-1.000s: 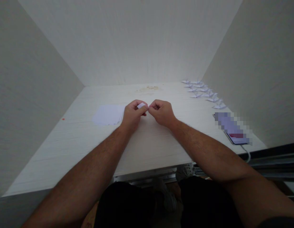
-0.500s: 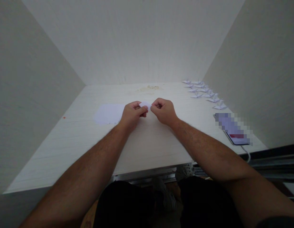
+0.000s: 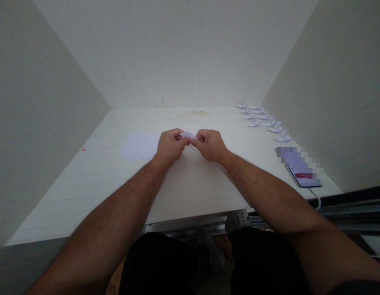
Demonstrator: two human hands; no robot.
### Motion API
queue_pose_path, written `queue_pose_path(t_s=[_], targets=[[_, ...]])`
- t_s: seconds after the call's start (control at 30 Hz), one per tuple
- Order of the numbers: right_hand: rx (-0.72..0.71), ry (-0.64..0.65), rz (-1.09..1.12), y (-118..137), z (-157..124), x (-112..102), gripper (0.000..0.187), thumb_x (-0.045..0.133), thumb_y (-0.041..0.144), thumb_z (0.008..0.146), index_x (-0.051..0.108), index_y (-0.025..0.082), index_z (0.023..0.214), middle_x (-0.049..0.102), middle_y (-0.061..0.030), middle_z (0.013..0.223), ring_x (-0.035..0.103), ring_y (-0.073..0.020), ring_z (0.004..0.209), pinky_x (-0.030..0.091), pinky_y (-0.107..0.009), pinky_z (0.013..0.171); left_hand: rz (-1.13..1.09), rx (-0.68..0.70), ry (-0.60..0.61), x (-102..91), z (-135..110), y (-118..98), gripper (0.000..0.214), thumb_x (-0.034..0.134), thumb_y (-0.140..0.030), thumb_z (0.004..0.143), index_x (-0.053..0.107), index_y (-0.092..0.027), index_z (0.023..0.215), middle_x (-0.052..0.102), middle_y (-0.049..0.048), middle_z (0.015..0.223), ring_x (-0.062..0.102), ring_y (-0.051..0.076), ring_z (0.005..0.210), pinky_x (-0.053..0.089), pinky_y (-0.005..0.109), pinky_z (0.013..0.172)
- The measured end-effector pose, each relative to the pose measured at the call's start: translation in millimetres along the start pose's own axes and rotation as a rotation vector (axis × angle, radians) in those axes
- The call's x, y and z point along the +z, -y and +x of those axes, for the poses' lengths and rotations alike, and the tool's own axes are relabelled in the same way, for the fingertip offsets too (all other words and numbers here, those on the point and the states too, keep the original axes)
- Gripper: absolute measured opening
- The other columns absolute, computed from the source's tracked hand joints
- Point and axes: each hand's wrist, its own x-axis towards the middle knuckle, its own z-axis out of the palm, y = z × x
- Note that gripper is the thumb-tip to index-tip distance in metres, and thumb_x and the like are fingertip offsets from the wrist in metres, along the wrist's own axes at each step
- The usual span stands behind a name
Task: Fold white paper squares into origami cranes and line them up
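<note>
A small piece of folded white paper (image 3: 187, 134) is pinched between my two hands, a little above the middle of the table. My left hand (image 3: 171, 144) grips its left side, thumb on the near edge. On its right side, my right hand (image 3: 210, 144) holds it with thumb and curled fingers. The two thumb tips nearly meet in front of the paper. Only the paper's upper part shows; my fingers cover the rest. White paper sheets (image 3: 139, 145) lie on the table just left of my left hand.
Several folded white paper cranes (image 3: 257, 116) stand in rows at the table's back right. A phone (image 3: 300, 169), its screen blurred out, lies at the right edge with a white cable (image 3: 319, 200). Walls enclose the table (image 3: 190, 184) at the back and sides. A small orange spot (image 3: 83, 150) is at left.
My right hand has shifted slightly, its thumb now closer to the left thumb on the paper's near edge. The paper looks narrower and more tilted. The view has moved slightly.
</note>
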Motion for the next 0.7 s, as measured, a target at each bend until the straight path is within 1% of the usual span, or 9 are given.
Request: queue_pose_path(t_s=[0.1, 0.2, 0.3, 0.37, 0.43, 0.5, 0.53, 0.63, 0.7], targets=[[0.070, 0.035, 0.129, -1, 0, 2, 0.027, 0.067, 0.035, 0.083, 0.058, 0.018, 0.064, 0.057, 0.0023, 0.056, 0.048, -0.0101, 0.054, 0.032, -0.025, 0.054, -0.129, -0.009, 0.026, 0.7, 1, 6, 0.013, 0.079, -0.022, 0.063, 0.067, -0.017, 0.064, 0.061, -0.0004, 0.053, 0.048, 0.009, 0.047, 0.034, 0.023, 0.048], [0.179, 0.112, 0.334, -2, 0, 6, 0.024, 0.063, 0.034, 0.084, 0.057, 0.019, 0.067, 0.057, 0.0031, 0.053, 0.048, -0.0094, 0.046, 0.035, -0.024, 0.048, -0.294, -0.038, 0.070, 3.7, 1, 9, 0.018, 0.078, -0.025, 0.065, 0.062, -0.017, 0.064, 0.060, -0.0008, 0.055, 0.051, 0.009, 0.050, 0.038, 0.023, 0.051], [0.189, 0.154, 0.440, -5, 0, 9, 0.024, 0.065, 0.036, 0.082, 0.058, 0.018, 0.067, 0.060, 0.0014, 0.055, 0.054, -0.0106, 0.048, 0.041, -0.024, 0.049, -0.270, -0.035, 0.062, 5.7, -1, 5, 0.015, 0.073, -0.026, 0.070, 0.060, -0.018, 0.068, 0.058, -0.0029, 0.055, 0.050, 0.009, 0.048, 0.038, 0.022, 0.048], [0.133, 0.090, 0.402, -10, 1, 11, 0.021, 0.068, 0.035, 0.078, 0.062, 0.018, 0.069, 0.064, -0.0002, 0.060, 0.057, -0.0116, 0.054, 0.045, -0.024, 0.053, -0.178, -0.021, 0.065, 4.8, -3, -1, 0.014, 0.071, -0.026, 0.073, 0.060, -0.018, 0.071, 0.059, -0.0032, 0.056, 0.051, 0.009, 0.048, 0.039, 0.021, 0.048], [0.082, -0.024, 0.370, -16, 2, 11, 0.018, 0.072, 0.035, 0.075, 0.067, 0.018, 0.077, 0.067, -0.0006, 0.068, 0.060, -0.0118, 0.060, 0.047, -0.025, 0.056, -0.052, -0.037, 0.087, 2.5, -4, -7, 0.014, 0.071, -0.024, 0.074, 0.060, -0.017, 0.070, 0.058, -0.0038, 0.054, 0.050, 0.008, 0.046, 0.038, 0.021, 0.046], [0.060, -0.086, 0.381, -20, 4, 12, 0.019, 0.073, 0.032, 0.073, 0.068, 0.019, 0.085, 0.068, 0.0007, 0.072, 0.060, -0.0112, 0.060, 0.047, -0.024, 0.057, 0.015, -0.047, 0.105, 0.4, -4, -10, 0.014, 0.074, -0.021, 0.071, 0.061, -0.016, 0.072, 0.059, -0.0036, 0.054, 0.050, 0.007, 0.046, 0.038, 0.020, 0.045], [0.060, -0.090, 0.402, -21, 4, 12, 0.018, 0.072, 0.030, 0.072, 0.067, 0.020, 0.087, 0.068, 0.0018, 0.070, 0.060, -0.0108, 0.059, 0.047, -0.024, 0.055, 0.005, -0.043, 0.101, -0.2, -4, -11, 0.015, 0.075, -0.019, 0.070, 0.061, -0.016, 0.076, 0.060, -0.0039, 0.056, 0.052, 0.007, 0.046, 0.039, 0.020, 0.046], [0.071, -0.088, 0.482, -20, 5, 12, 0.015, 0.065, 0.023, 0.073, 0.064, 0.022, 0.088, 0.063, 0.0061, 0.059, 0.058, -0.0102, 0.051, 0.045, -0.022, 0.051, -0.091, -0.028, 0.086, 0.3, -3, -7, 0.030, 0.076, -0.014, 0.066, 0.056, -0.019, 0.089, 0.061, -0.0071, 0.057, 0.056, 0.009, 0.047, 0.044, 0.021, 0.048], [0.078, -0.092, 0.511, -18, 5, 12, 0.016, 0.063, 0.021, 0.072, 0.063, 0.023, 0.089, 0.061, 0.0079, 0.055, 0.058, -0.0100, 0.049, 0.044, -0.022, 0.049, -0.139, -0.026, 0.096, 1.3, -3, -4, 0.037, 0.076, -0.012, 0.065, 0.053, -0.020, 0.092, 0.060, -0.0085, 0.056, 0.059, 0.010, 0.048, 0.047, 0.021, 0.050]])
